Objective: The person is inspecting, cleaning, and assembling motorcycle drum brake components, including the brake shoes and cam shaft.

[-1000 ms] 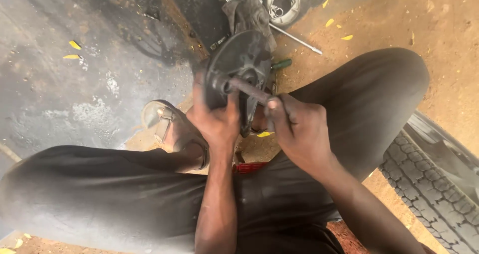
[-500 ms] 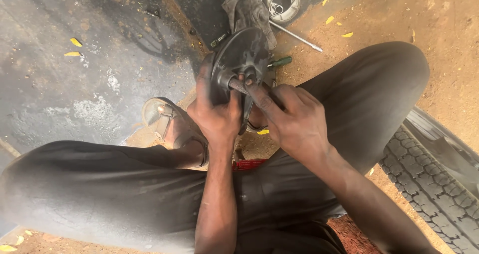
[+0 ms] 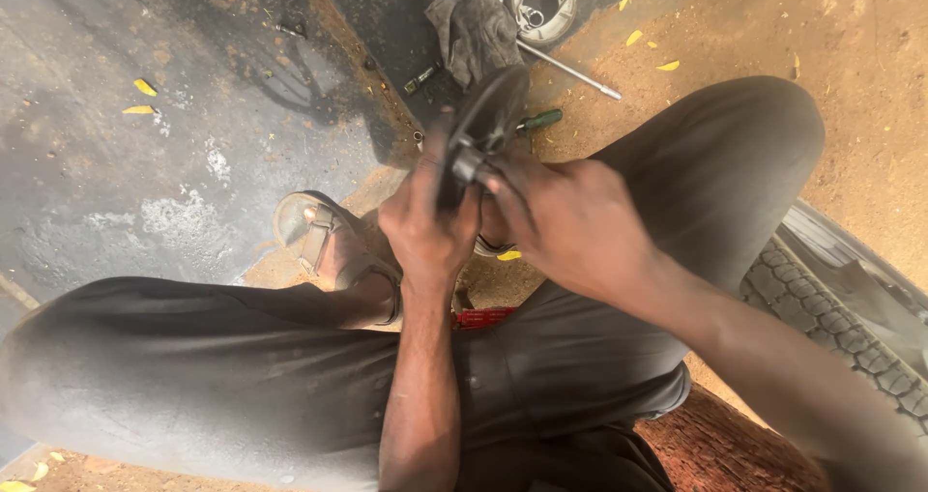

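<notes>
A dark round metal hub plate is held edge-on between my knees, above the ground. My left hand grips its near rim from the left. My right hand closes over the short metal axle that sticks out of the plate's centre, hiding most of it. Both hands are greasy. I am sitting with dark trousers, one sandalled foot just left of the hands.
On the ground beyond lie a grey rag, a long metal rod, a green-handled screwdriver and a round brake part. A tyre lies at my right. Oily concrete spreads to the left, sandy soil to the right.
The plate has turned from facing me to edge-on. My right hand slid along the axle toward the plate and now covers it.
</notes>
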